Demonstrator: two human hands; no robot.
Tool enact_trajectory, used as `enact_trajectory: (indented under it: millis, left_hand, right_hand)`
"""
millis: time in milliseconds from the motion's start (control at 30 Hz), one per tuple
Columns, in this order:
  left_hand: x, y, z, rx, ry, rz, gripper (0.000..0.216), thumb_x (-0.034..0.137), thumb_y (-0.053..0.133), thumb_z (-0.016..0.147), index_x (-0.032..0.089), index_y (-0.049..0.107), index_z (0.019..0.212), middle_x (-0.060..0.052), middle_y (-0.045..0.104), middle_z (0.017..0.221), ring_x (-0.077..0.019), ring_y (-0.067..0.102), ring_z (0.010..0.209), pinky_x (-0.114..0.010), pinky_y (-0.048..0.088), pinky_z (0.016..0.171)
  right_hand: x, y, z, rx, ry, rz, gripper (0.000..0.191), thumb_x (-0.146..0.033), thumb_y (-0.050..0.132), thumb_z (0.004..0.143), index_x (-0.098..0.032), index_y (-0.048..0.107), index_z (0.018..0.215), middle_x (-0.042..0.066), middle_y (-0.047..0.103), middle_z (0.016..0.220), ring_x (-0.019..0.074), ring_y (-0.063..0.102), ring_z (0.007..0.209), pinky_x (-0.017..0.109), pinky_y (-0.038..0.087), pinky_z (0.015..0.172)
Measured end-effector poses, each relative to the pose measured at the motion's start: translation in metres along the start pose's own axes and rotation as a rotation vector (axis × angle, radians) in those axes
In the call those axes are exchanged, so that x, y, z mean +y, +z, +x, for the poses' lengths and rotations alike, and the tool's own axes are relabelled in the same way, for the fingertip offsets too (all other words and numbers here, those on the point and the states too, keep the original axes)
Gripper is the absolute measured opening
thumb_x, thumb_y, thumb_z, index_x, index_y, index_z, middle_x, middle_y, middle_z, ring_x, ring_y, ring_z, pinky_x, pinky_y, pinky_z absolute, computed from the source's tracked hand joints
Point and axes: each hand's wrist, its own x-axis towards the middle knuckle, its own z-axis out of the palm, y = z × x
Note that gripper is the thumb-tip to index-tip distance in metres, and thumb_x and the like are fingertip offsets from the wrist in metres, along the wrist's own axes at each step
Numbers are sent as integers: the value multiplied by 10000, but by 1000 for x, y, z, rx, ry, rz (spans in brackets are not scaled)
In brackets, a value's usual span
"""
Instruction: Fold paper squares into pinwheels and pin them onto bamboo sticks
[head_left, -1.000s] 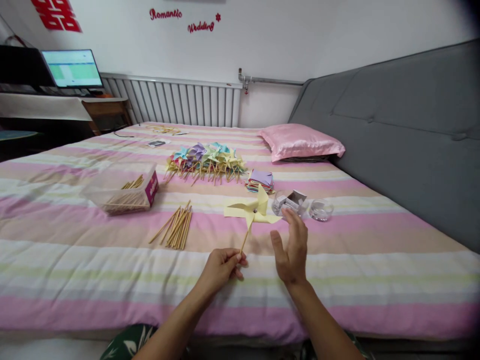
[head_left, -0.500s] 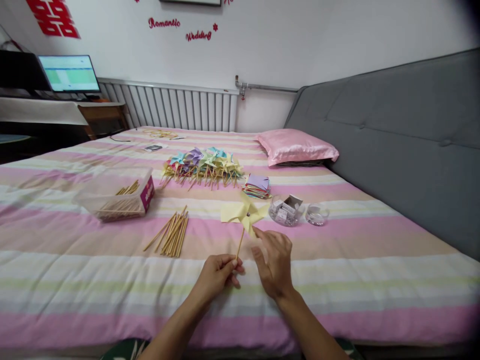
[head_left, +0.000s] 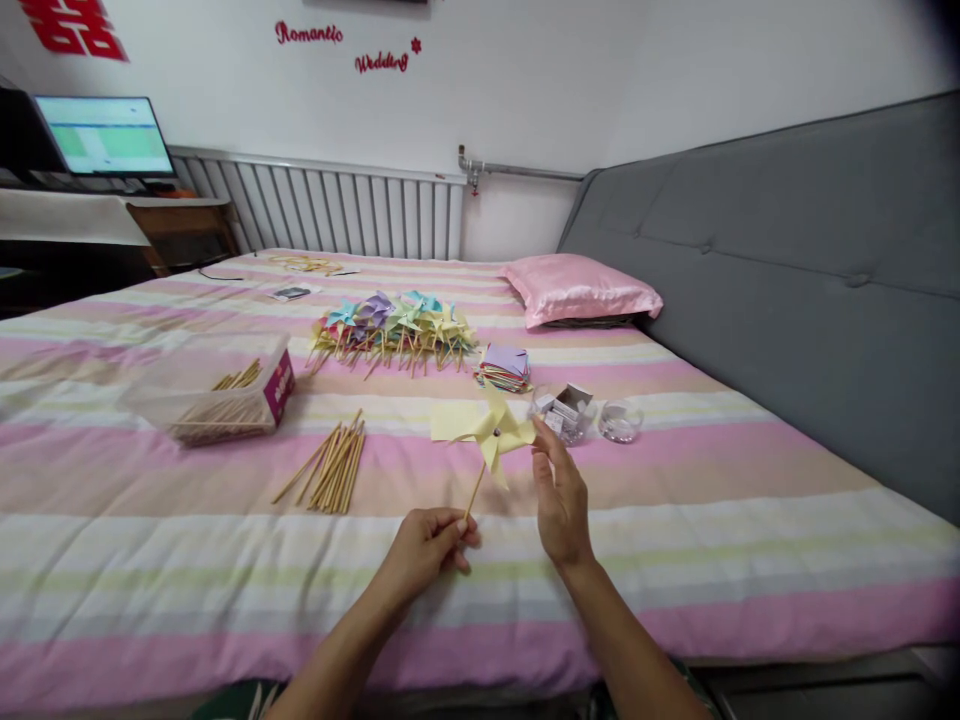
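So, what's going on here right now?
A person at the edge of a bed has a pale yellow paper pinwheel in hand. The left hand pinches its stick; the right hand is open, fingertips at one blade, though whether they touch it is unclear. Beyond lies a pile of colored pinwheels, with a stack of paper squares to its right. Loose wooden sticks lie to the left, beside a clear plastic box holding more.

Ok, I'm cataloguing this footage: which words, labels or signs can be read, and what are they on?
"Romantic": upper red lettering, on the wall.
"Wedding": lower red lettering, on the wall.
Apparently "囍": red sign, top cut off.
Too blurred to read: purple label on the plastic box; monitor screen.
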Motion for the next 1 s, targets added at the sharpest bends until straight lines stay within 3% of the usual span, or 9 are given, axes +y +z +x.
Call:
enact_trajectory:
  millis: [100, 267, 333, 500, 700, 867, 1000]
  left_hand:
    - [0, 0, 0, -20, 4, 25, 389, 474, 583, 683, 93, 645, 728, -86, 678, 720, -102, 562, 454, -205, 325, 451]
    - [-2, -1, 0, -61, 15, 72, 364, 453, 562, 710, 100, 652, 733, -80, 676, 745, -98, 560, 469, -208, 349, 471]
    - [-3, -1, -1, -84, 29, 97, 352, 440, 547, 730, 105, 655, 727, -73, 671, 739, -97, 559, 474, -205, 347, 473]
    - [-3, 0, -1, -79, 27, 111, 332, 424, 535, 739, 115, 657, 731, -70, 677, 744, -100, 560, 474, -207, 342, 473]
    - [2, 1, -2, -40, -5, 67, 357, 446, 542, 723, 105, 645, 746, -85, 682, 763, -100, 565, 463, -205, 319, 459]
    - [-1, 0, -1, -42, 0, 71, 365, 454, 543, 727, 104, 645, 750, -85, 677, 763, -105, 563, 468, -212, 345, 472]
    - [-5, 0, -1, -80, 48, 147, 325, 399, 512, 767, 107, 652, 737, -66, 662, 743, -99, 559, 478, -203, 344, 477]
  right_hand:
    - [1, 0, 0, -11, -40, -45, 431, -375, 295, 927, -250, 394, 1328, 75, 493, 1304, 209, 506, 1102, 413, 377, 947]
    - [2, -2, 2, 123, -119, -167, 470, -394, 262, 924, -233, 348, 1357, 96, 382, 1373, 240, 350, 1260, 467, 305, 1009]
    - [4, -5, 4, 162, -136, -226, 466, -406, 252, 923, -230, 399, 1329, 104, 354, 1380, 255, 331, 1267, 482, 291, 1005]
    - [8, -9, 6, 200, -158, -330, 444, -392, 248, 922, -204, 618, 1082, 115, 407, 1312, 264, 456, 1097, 488, 316, 930]
    - [2, -4, 0, 126, -187, -325, 422, -334, 254, 924, -217, 650, 1006, 86, 536, 1208, 261, 439, 1128, 476, 292, 940]
    - [-1, 0, 1, 33, -70, -159, 302, -375, 420, 874, -187, 649, 933, 80, 651, 999, 240, 534, 1000, 434, 351, 907]
    - [-2, 1, 6, -22, 219, 312, 342, -441, 594, 756, -147, 630, 926, 81, 681, 904, 217, 609, 855, 346, 460, 771]
